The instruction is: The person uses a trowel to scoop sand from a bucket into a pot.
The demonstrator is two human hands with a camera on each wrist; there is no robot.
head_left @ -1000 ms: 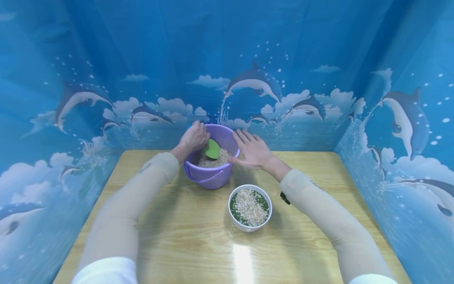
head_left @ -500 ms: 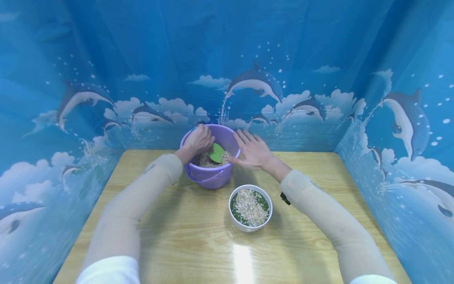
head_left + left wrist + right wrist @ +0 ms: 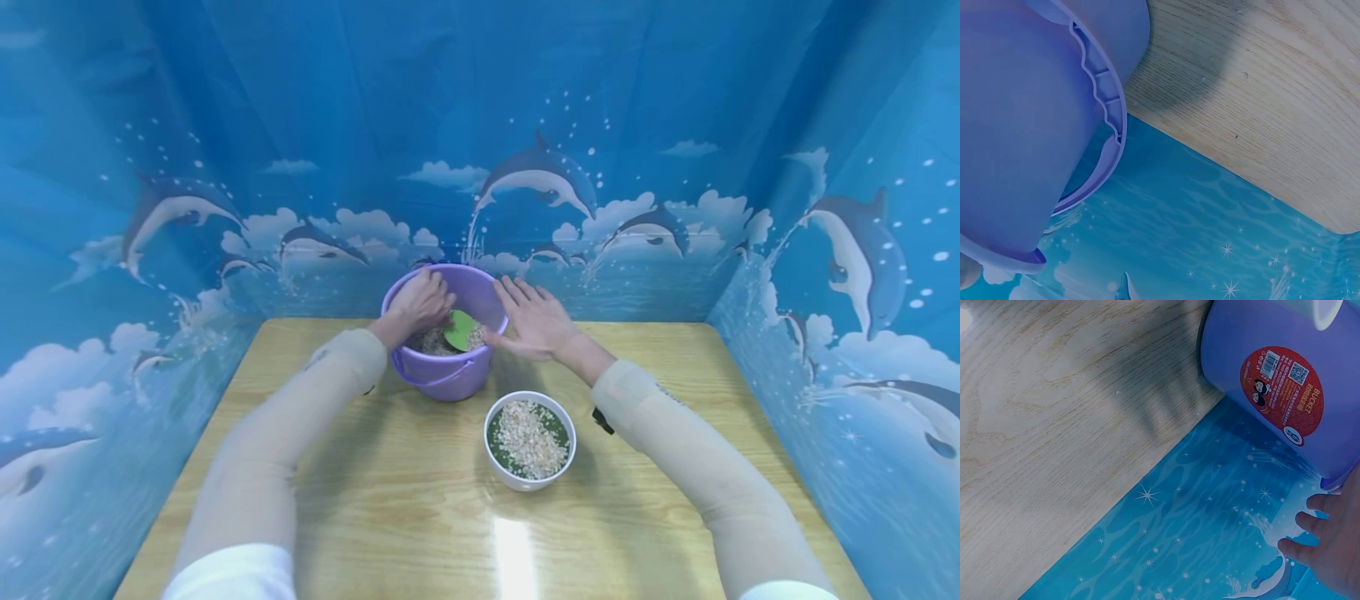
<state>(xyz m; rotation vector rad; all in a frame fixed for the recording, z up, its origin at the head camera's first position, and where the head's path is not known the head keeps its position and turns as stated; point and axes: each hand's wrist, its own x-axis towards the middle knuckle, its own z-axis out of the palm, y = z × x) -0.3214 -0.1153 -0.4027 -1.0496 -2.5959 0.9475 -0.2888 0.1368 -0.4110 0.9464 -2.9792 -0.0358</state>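
Green scoop moved right and toward you in the purple bucket, just right of your left hand, which grips it. Your right hand, fingers straight, touches the bucket.

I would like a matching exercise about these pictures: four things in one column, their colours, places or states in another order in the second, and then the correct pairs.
Things
1. purple bucket
2. green scoop
3. bowl
4. right hand

Descriptions
A. white outside, with pale grains in it
B. outstretched at the bucket's right rim
C. bears a round red label
D. inside the bucket, beside the left hand

Pairs: 1-C, 2-D, 3-A, 4-B
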